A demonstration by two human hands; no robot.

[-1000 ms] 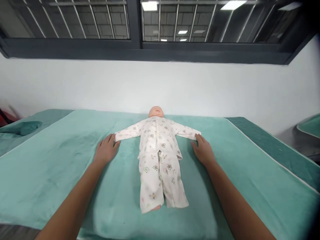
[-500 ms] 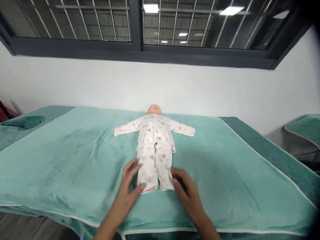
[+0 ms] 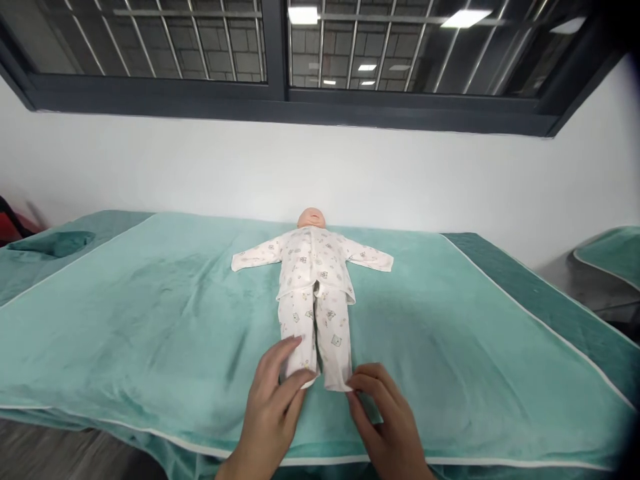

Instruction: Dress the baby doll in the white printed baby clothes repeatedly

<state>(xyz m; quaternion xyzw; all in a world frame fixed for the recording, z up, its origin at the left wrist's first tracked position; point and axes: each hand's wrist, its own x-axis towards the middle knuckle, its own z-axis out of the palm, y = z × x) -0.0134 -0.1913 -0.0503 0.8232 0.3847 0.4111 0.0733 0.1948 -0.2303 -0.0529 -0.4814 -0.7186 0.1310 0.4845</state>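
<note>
A baby doll (image 3: 311, 218) lies on its back, head toward the wall, in a white patterned baby shirt (image 3: 315, 263) with both sleeves spread sideways. Below the shirt hem, the matching baby trousers (image 3: 334, 333) stretch toward me with the legs slightly apart. My left hand (image 3: 274, 403) has its fingers closed at the cuff of the left trouser leg, partly covering it. At the other leg's outer cuff corner, my right hand (image 3: 387, 417) pinches the cloth between thumb and fingers. No feet show past the cuffs.
A light green plush cover (image 3: 150, 320) with white piping spreads beneath the doll, over a darker green surface. Behind stands a white wall (image 3: 200, 167) under a dark-framed barred window (image 3: 280, 100). Another green-covered surface (image 3: 613, 253) is at the far right.
Both hands have moved down to the trouser cuffs and closed there. The trouser legs are now straighter and extend nearer to me; the foot seen at the left cuff is now out of sight.
</note>
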